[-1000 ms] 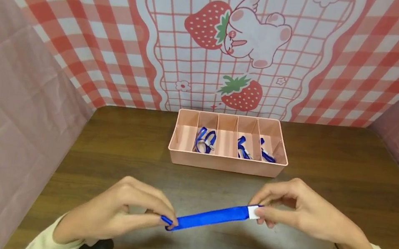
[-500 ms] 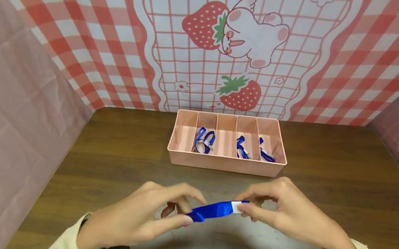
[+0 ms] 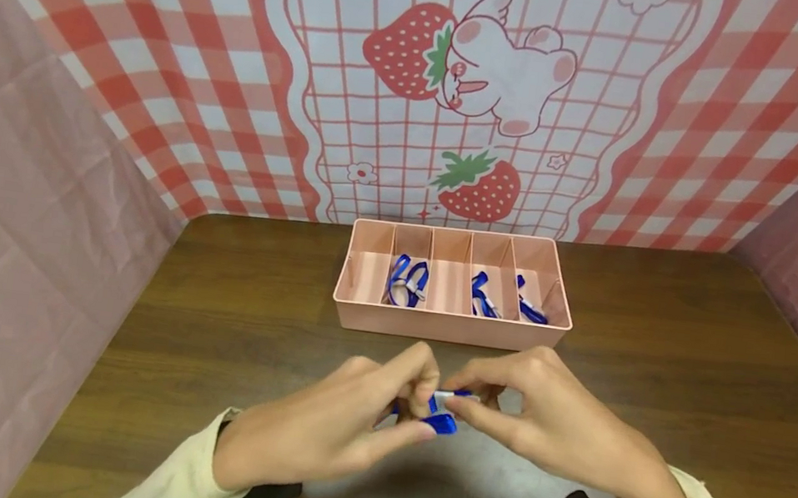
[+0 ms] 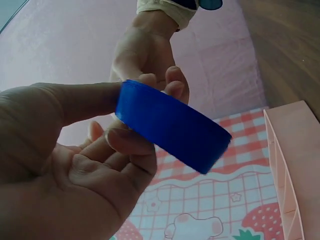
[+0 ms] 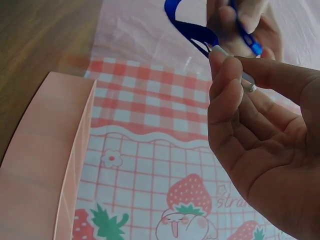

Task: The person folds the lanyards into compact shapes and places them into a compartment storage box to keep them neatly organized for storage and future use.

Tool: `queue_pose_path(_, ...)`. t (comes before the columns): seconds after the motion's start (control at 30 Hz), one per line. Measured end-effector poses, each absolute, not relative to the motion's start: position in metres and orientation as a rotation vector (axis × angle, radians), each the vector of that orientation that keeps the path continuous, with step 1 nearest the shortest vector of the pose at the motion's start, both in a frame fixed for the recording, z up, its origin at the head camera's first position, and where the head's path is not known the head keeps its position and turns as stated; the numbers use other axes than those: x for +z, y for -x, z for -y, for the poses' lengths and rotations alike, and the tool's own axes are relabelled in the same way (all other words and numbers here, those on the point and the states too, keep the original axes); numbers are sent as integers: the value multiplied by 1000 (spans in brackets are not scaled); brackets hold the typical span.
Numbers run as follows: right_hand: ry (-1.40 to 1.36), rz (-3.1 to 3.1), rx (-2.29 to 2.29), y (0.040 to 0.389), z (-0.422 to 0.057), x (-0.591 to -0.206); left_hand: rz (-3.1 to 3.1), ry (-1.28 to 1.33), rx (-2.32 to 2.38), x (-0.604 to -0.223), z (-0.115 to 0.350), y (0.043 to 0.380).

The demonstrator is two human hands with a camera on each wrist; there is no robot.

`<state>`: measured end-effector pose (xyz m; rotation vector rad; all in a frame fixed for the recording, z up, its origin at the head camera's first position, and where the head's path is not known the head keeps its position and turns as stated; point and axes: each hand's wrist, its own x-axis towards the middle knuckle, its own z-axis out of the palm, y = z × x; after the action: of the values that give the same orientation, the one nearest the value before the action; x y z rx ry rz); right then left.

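Observation:
A blue ribbon lanyard (image 3: 442, 425) with a white crimp and a metal end hangs between my two hands above the table. My left hand (image 3: 338, 422) pinches its folded strap between thumb and fingers. In the left wrist view the wide blue strap (image 4: 172, 125) curves out from those fingers. My right hand (image 3: 551, 416) pinches the other end near the white crimp. Beyond its fingertips, in the right wrist view, the strap (image 5: 192, 30) loops toward the left hand, and a silvery metal piece (image 5: 248, 84) sticks out behind the fingers. The hands are close together, covering part of the lanyard.
Behind the hands stands a pink divided tray (image 3: 449, 328) with several compartments. Blue lanyards lie in its second (image 3: 420, 275), fourth (image 3: 482, 291) and fifth (image 3: 531, 310) compartments from the left. A strawberry-print checked cloth (image 3: 297, 101) hangs behind the wooden table (image 3: 228, 285).
My left hand has moved right, gathering the stretched strap into a folded loop near the right hand. The right hand has shifted somewhat left, still holding the crimped end.

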<state>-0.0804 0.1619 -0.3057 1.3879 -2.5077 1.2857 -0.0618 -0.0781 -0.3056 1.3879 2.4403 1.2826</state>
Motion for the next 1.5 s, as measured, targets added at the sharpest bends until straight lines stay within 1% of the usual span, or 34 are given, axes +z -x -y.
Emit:
queue_pose_path(0.27, -1293, 2532, 1289, 80, -156, -305, -2526, -1393, 1207, -307, 78, 71)
queue_pose_path(0.43, -1331, 2557, 1300, 80, -152, -307, -2549, -1346, 1197, -309, 79, 73)
queue_pose_path(0.63, -1367, 2511, 1193, 80, -148, -312, -2551, -1344, 1174, -313, 78, 71)
queue_pose_path(0.87, -1361, 2463, 1294, 81, -155, -307, -2609, -1365, 1207, -311, 79, 71)
queue_pose_path(1.27, -1302, 2485, 1203, 82, -168, -294, -2857, -1431, 957, -302, 89, 70)
queue_pose_path(1.5, -1290, 2469, 1173, 84, -177, -293, -2939, -1408, 853, -301, 91, 69)
